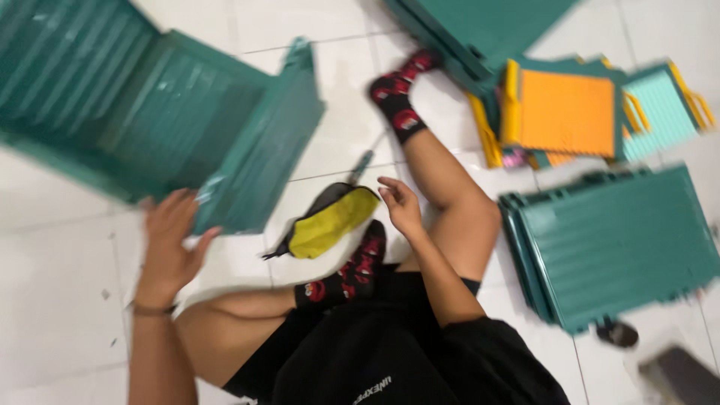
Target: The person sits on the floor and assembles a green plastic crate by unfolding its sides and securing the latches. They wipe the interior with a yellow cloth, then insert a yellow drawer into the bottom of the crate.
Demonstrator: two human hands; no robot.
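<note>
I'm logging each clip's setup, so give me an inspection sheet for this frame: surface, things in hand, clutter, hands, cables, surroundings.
Surface: white tiled floor; the person sits on it, legs bent, in black socks with red patterns.
Things in hand: large green ribbed plastic panel, tilted, its lower edge at the left hand.
Clutter: yellow and black pouch by the feet; stack of green panels on the right; orange panel and light green panel with yellow handles beyond; small dark object near the stack.
Hands: left hand open against the panel; right hand open, holding nothing, beside the pouch.
Cables: nothing seen.
Surroundings: picture blurred; no other people seen.
</note>
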